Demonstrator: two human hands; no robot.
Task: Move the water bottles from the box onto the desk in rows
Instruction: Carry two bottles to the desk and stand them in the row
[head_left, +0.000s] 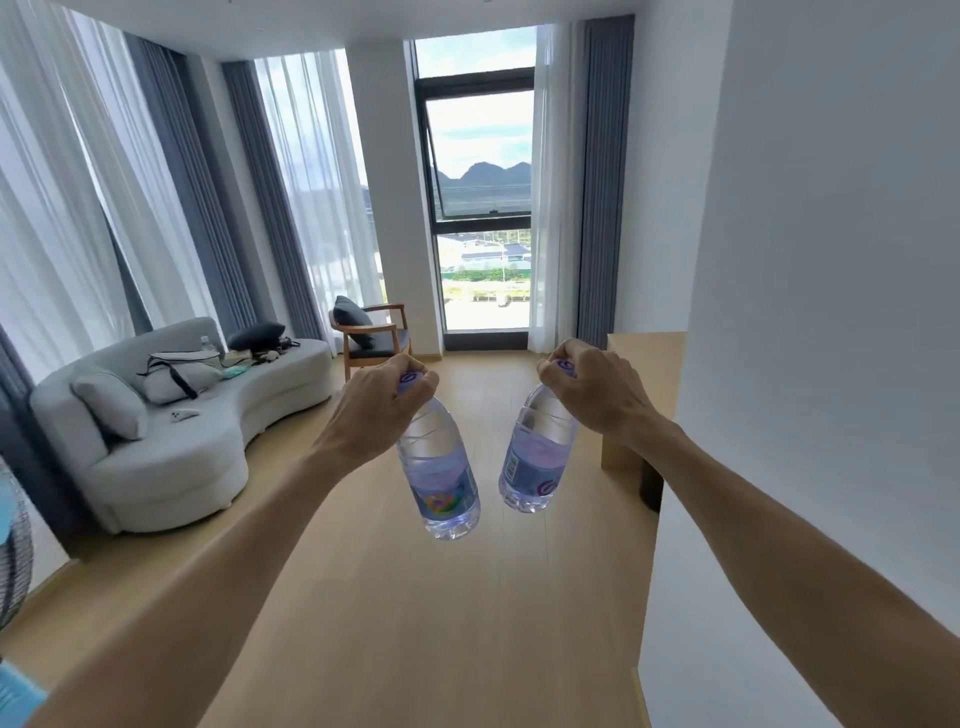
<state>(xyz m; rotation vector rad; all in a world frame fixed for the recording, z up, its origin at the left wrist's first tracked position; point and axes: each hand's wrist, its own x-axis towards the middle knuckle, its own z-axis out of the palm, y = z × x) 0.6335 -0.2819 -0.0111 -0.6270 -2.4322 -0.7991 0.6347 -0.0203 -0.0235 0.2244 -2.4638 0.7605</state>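
Left hand (376, 402) grips one water bottle (439, 467) by its cap, right hand (597, 387) another bottle (537, 452); both hang near upright, bases angled toward each other.

Two bottles (438, 467) (535, 457), clear glossy plastic, shiny purple film labels, purple plastic caps. Floor (395, 597) at 6 o'clock, pale wood, smooth satin finish. Sofa (176, 447) at 9 o'clock, light grey matt woven cloth. Chair (371, 332), wood frame, dark cushion cloth. Curtains (291, 197) at 11 o'clock, sheer white and grey cloth. Wall (831, 260) at 3 o'clock, matt white paint.
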